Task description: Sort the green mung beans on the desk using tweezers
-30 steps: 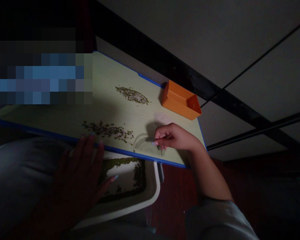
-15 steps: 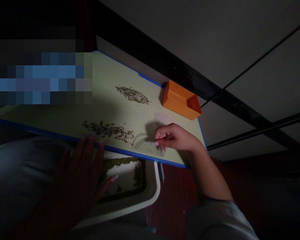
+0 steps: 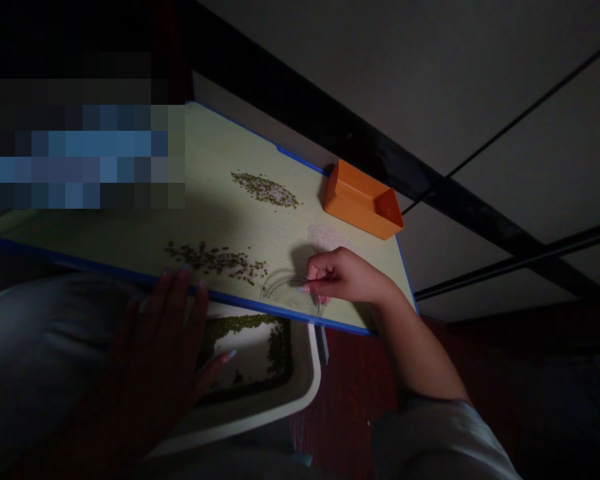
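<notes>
My right hand (image 3: 337,277) is closed, thumb and fingers pinching the right side of a round clear dish (image 3: 287,291) with a ridged pattern. The dish is near the front edge of the pale board (image 3: 195,160); whether it rests flat I cannot tell. Left of it lies a loose strip of dark green bean-like grains (image 3: 220,260). My left hand (image 3: 163,333) is open, fingers spread, its fingertips at the board's blue edge and its thumb over a white tub (image 3: 307,387). Green grains (image 3: 280,350) line the inside of that tub.
An orange box (image 3: 360,207) stands at the board's back right corner. Beyond the strip lies a mixed pile of green and pale grains (image 3: 265,190). Pale grains (image 3: 327,235) are spread behind my right hand. Cabinet panels (image 3: 480,167) rise behind the board. A blurred-out patch covers the upper left.
My right hand has shifted slightly left, and the clear dish has moved the same way along the board. My left hand and the grain piles look unchanged.
</notes>
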`<state>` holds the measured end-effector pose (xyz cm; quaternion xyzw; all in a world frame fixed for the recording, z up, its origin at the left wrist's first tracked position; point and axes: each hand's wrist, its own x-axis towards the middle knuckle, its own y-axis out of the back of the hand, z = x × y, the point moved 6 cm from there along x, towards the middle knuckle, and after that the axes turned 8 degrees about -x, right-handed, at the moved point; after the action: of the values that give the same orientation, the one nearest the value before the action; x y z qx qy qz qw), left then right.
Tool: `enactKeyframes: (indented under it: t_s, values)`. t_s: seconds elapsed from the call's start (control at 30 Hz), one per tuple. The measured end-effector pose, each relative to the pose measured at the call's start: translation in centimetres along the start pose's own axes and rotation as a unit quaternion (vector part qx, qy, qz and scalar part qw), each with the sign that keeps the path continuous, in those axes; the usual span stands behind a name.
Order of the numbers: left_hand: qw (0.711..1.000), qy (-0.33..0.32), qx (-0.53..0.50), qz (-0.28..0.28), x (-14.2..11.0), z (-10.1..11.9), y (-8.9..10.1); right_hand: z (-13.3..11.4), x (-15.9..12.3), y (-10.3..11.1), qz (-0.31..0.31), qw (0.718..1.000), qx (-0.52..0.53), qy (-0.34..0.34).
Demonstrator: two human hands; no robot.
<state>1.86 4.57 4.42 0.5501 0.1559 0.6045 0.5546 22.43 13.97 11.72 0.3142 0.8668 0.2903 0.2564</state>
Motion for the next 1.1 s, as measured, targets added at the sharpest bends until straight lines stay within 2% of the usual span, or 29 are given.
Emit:
enactKeyframes:
  t_s: [0.33, 0.77, 1.1]
  values:
    - [1.000, 0.010, -0.005, -0.008, -0.1, -0.1, -0.1, 1.1, -0.1, 0.9, 0.041, 0.999, -0.015, -0.031]
    - [1.000, 0.012, -0.002, -0.013, 0.0, -0.1, 0.0, 1.7, 0.6, 1.2, 0.089, 0.995, 0.022, -0.038]
    - [1.000, 0.005, -0.001, -0.011, 0.0, -0.1, -0.2, 3.7, 0.0, 4.0, 0.183, 0.978, -0.050, -0.091]
